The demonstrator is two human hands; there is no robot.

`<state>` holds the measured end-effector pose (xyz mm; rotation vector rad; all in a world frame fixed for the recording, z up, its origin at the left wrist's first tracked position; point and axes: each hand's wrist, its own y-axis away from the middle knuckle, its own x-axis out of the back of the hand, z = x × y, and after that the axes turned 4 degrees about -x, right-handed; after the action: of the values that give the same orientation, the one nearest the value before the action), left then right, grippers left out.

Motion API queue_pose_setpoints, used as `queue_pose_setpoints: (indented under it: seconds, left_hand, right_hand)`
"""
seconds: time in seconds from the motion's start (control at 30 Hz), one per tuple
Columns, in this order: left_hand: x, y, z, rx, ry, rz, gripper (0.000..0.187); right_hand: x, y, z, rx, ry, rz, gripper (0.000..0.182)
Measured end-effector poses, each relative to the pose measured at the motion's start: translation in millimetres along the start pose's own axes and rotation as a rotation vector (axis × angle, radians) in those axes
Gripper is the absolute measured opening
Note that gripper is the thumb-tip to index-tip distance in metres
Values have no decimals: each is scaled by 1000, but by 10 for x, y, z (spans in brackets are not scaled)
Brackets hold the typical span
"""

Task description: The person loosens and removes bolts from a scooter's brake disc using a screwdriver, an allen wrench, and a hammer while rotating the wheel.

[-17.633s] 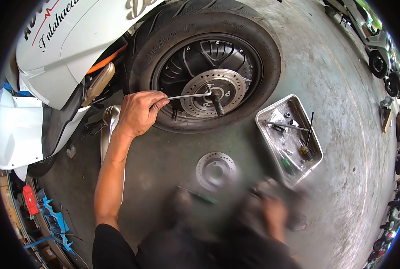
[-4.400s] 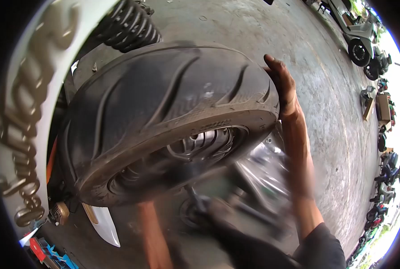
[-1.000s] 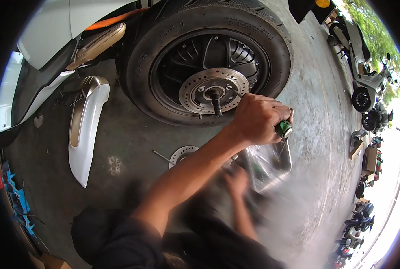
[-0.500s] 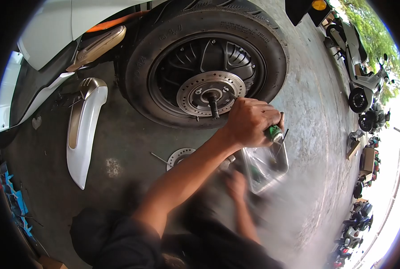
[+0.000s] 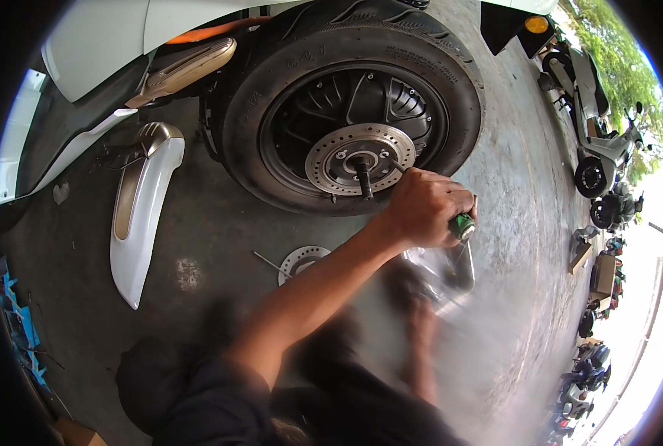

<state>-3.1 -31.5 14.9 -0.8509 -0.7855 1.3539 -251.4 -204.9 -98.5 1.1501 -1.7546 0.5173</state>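
Parked scooters lined the right

At the far right, I saw green foliage beyond them, with cardboard boxes midway down that side. On the left floor I had a white-and-gold panel, a pale stain to its right, a heart-shaped mark to its left. Blue items, too unclear to name, sat near left.

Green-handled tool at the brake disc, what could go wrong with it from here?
The green-handled tool could slip and scratch the brake disc. The left hand gripping it might then strike the tyre. The blurred right hand, by the tray, could knock it.
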Motion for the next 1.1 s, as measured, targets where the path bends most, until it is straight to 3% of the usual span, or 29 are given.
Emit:
queue_pose_setpoints:
  seconds: [0.23, 0.4, 0.53, 0.63, 1.1]
  left_hand:
    - [-2, 21, -15, 15, -93, -13, 16]
    - [18, 5, -4, 2, -75, -8, 14]
    - [39, 34, -13, -28, -65, -55, 13]
    - [7, 17, -23, 2, -53, -18, 13]
    - [-9, 6, -45, -25, -65, -3, 19]
  right_hand:
    - [142, -98, 18, 96, -60, 117, 41]
    - [215, -88, -239, 71, -118, 124, 40]
    - [120, -27, -48, 118, -7, 139, 40]
    - [146, 56, -111, 46, -21, 54, 42]
    - [552, -34, -404, 89, -287, 161, 47]
